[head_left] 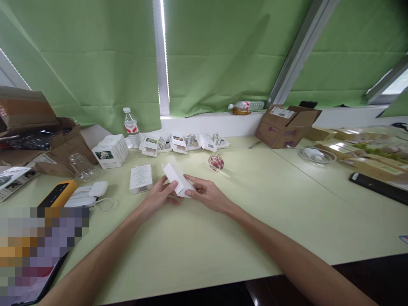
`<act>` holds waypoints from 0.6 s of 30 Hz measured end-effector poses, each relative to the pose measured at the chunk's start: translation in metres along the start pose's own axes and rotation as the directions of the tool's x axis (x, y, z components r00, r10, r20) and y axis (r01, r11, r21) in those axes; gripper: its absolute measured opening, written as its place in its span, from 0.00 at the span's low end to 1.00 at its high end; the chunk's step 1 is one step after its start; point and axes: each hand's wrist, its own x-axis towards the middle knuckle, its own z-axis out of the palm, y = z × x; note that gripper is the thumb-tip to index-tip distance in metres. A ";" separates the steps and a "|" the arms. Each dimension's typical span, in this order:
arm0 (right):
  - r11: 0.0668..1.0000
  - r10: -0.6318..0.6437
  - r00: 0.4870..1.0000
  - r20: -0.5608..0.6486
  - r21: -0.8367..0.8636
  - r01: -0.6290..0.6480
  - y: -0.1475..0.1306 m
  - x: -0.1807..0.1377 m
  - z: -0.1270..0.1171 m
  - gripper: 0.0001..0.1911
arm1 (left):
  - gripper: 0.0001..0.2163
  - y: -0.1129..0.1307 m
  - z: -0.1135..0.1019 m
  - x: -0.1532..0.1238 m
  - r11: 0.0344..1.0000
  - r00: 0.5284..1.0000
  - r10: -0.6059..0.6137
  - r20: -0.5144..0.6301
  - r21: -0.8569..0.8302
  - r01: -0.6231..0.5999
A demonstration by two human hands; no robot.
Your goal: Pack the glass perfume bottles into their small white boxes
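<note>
Between my two hands is a small white carton, tilted, with a flap standing up at its far left corner. My left hand grips its left side, thumb on top. The fingers of my right hand close on its right end. Left of them a white printed box with a barcode lies on the table. Behind my right hand sits a round red-and-clear glass bottle with a gold-coloured top. Farther back stand opened small boxes with white trays holding small glass items. The carton's inside is hidden from me.
Stacked white boxes and a water bottle stand at the back left. A cardboard box is at the back right, near a coiled white cable. A yellow-and-black device lies left; the pale green table ends in front of me.
</note>
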 end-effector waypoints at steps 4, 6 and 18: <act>1.000 -0.007 1.000 0.004 -0.011 0.007 -0.004 -0.001 0.000 0.37 | 0.25 0.000 0.001 0.000 1.000 1.000 0.016 -0.004 -0.004 -0.016; 1.000 -0.005 1.000 0.006 -0.021 0.005 -0.004 -0.001 0.000 0.37 | 0.25 0.000 0.000 0.001 1.000 1.000 0.018 0.000 0.003 -0.018; 0.997 -0.010 1.000 0.009 -0.082 0.011 -0.002 -0.002 0.001 0.36 | 0.24 -0.002 -0.001 0.002 1.000 1.000 0.028 0.012 -0.014 -0.028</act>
